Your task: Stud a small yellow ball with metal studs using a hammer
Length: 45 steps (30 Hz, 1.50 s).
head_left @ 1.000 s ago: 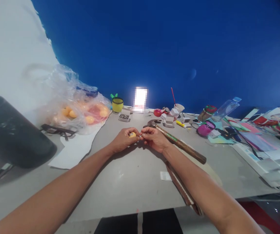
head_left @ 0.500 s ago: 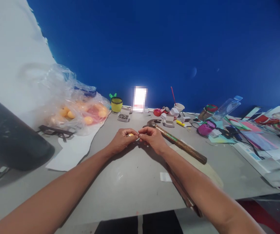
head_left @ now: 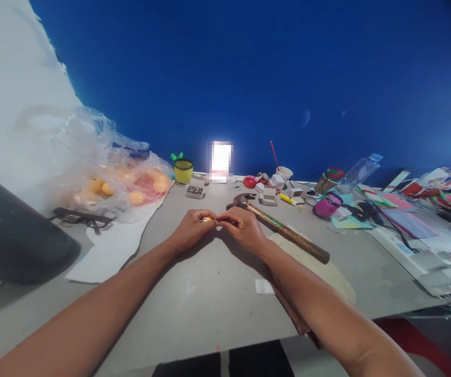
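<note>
Above the middle of the grey table, my left hand (head_left: 190,230) is closed on a small yellow object (head_left: 207,220) with a shiny metal bit, mostly covered by the fingers. My right hand (head_left: 247,229) meets it fingertip to fingertip, thumb and fingers pinched together; whatever is between them is too small and hidden to name. A claw hammer (head_left: 284,229) with a worn wooden handle lies just right of my right hand. Beyond my left hand stands an open small box (head_left: 195,191) of metal pieces.
A clear plastic bag of orange balls (head_left: 131,183), eyeglasses (head_left: 84,217) and a large dark cylinder (head_left: 17,230) are on the left. Rightward lie a yellow tube (head_left: 288,199), a purple container (head_left: 327,204) and a white power strip (head_left: 398,254). At the back are a yellow cup (head_left: 183,172) and a bright screen (head_left: 221,159).
My right hand's fingers have shifted slightly and turned more over the left fingertips. The whole view has moved a little, so the table things appear farther left.
</note>
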Each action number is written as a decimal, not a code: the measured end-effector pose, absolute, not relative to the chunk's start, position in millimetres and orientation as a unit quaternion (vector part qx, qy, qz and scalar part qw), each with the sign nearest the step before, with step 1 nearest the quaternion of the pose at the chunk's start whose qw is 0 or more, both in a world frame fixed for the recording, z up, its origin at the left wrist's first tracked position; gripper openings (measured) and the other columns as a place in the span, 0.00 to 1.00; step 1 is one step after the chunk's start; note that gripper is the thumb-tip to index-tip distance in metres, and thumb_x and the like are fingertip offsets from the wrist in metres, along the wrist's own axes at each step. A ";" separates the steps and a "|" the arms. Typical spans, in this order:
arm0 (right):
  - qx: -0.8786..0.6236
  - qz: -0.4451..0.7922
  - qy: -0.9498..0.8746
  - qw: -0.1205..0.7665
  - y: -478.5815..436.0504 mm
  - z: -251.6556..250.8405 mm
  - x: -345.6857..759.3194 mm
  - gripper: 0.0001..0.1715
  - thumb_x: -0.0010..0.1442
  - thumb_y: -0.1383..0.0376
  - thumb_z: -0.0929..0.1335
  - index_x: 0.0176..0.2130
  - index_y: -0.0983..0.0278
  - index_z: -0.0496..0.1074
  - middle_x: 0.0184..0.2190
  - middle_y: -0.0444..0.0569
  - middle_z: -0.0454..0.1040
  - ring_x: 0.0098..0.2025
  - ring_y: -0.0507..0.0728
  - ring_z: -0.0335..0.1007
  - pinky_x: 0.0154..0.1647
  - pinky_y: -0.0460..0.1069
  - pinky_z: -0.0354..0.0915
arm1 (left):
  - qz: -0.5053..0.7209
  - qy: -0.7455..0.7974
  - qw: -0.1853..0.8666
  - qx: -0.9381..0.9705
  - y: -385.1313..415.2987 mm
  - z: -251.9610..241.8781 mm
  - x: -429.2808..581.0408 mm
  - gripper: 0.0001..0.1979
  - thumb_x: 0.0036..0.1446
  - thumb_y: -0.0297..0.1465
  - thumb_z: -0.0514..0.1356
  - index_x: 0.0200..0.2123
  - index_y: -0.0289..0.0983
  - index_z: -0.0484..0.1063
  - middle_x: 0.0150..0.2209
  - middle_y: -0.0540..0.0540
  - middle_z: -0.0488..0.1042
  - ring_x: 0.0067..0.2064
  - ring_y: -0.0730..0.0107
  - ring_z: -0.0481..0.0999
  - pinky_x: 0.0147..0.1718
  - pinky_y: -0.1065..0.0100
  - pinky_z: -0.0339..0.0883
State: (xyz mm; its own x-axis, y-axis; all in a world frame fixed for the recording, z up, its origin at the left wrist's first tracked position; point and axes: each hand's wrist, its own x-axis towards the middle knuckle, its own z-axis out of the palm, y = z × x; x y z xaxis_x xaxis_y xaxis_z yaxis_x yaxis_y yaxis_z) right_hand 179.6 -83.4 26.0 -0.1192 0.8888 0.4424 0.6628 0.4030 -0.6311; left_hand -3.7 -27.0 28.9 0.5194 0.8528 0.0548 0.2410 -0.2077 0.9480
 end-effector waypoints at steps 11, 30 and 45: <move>-0.516 0.214 -0.667 0.493 -78.9 25.6 182.6 0.06 0.59 0.65 0.72 0.35 0.63 0.81 0.31 0.47 0.80 0.32 0.54 0.73 0.36 0.48 0.66 | 0.314 0.337 0.547 0.699 -23.1 21.3 -7.5 0.16 0.48 0.33 0.63 0.43 0.38 0.75 0.33 0.49 0.76 0.32 0.68 0.73 0.31 0.68 0.67; -0.494 0.507 -0.502 0.497 -80.2 17.9 178.6 0.15 0.48 0.57 0.79 0.33 0.65 0.81 0.22 0.45 0.76 0.23 0.50 0.67 0.23 0.45 0.60 | 0.278 0.302 0.503 0.761 -31.9 26.6 -4.8 0.14 0.53 0.38 0.65 0.40 0.37 0.71 0.34 0.51 0.75 0.34 0.69 0.72 0.31 0.70 0.64; -0.478 0.578 -0.458 0.478 -77.3 15.7 181.9 0.19 0.41 0.58 0.82 0.30 0.65 0.79 0.25 0.47 0.79 0.25 0.50 0.70 0.23 0.44 0.60 | 0.266 0.285 0.525 0.756 -34.4 25.4 -4.1 0.15 0.54 0.39 0.65 0.41 0.37 0.71 0.35 0.50 0.77 0.35 0.69 0.76 0.32 0.71 0.68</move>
State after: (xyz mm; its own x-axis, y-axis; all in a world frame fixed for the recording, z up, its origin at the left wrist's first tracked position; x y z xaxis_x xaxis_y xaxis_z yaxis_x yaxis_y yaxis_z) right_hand 181.9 -77.3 15.7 -0.0864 0.9897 -0.1145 -0.1144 -0.1240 -0.9857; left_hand -4.1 -34.4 25.4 0.6957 0.7110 0.1019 0.1524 -0.2848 0.9464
